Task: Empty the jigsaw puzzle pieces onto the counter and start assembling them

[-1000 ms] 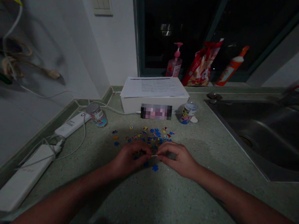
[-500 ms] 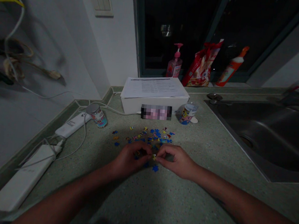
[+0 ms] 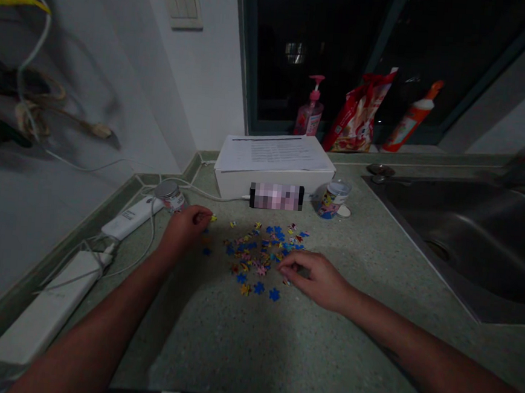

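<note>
My left hand [image 3: 188,230] is closed in a pinch at the left of the puzzle pieces, in front of a metal-lidded jar [image 3: 170,195]. At its fingertips shows a small yellow puzzle piece [image 3: 214,217]. My right hand [image 3: 314,279] rests low over the counter at the right side of the pile, thumb and index tips brought together; whether anything sits between them is hidden. A whitish piece [image 3: 286,281] lies under its thumb. Loose jigsaw pieces, many blue [image 3: 259,288], some yellow [image 3: 245,289] and pink [image 3: 261,270], are scattered between the hands.
Behind the pieces, a phone with a blurred screen [image 3: 276,196] leans on a white box [image 3: 231,183]. A clear-topped can [image 3: 332,200] stands right of it, beside a white disc [image 3: 344,211]. Power strips [image 3: 41,315] with cables lie left; a metal sink [image 3: 450,235] is right.
My left hand has moved from the centre to the far left with the yellow piece, uncovering pieces in the middle. My right hand has stayed nearly in place. The view has shifted slightly.
</note>
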A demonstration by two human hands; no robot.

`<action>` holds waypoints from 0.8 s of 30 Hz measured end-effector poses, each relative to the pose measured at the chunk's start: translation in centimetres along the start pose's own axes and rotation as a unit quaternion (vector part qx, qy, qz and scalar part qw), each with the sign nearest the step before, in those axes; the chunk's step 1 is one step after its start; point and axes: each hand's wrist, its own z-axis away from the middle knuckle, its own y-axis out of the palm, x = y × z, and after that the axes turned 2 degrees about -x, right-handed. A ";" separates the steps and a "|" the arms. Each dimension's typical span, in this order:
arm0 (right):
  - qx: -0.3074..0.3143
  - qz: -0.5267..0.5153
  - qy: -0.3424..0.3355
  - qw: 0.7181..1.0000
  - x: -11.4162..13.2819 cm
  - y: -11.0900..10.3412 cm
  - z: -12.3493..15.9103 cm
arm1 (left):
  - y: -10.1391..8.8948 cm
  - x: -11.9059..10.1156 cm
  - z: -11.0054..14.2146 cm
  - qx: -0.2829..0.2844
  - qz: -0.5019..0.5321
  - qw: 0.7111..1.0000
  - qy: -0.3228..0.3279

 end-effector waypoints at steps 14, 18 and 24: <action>-0.018 0.022 -0.003 1.000 -0.4 -0.5 -0.2 | 1.1 1.6 -0.4 0.048 -0.159 0.986 0.002; -0.021 0.022 -0.004 1.000 -0.5 -0.6 -0.1 | 1.1 1.8 -0.4 0.052 -0.170 0.984 0.027; -0.024 0.024 -0.004 0.999 -0.5 -0.6 -0.1 | 1.3 2.1 -0.4 0.049 -0.183 0.980 0.055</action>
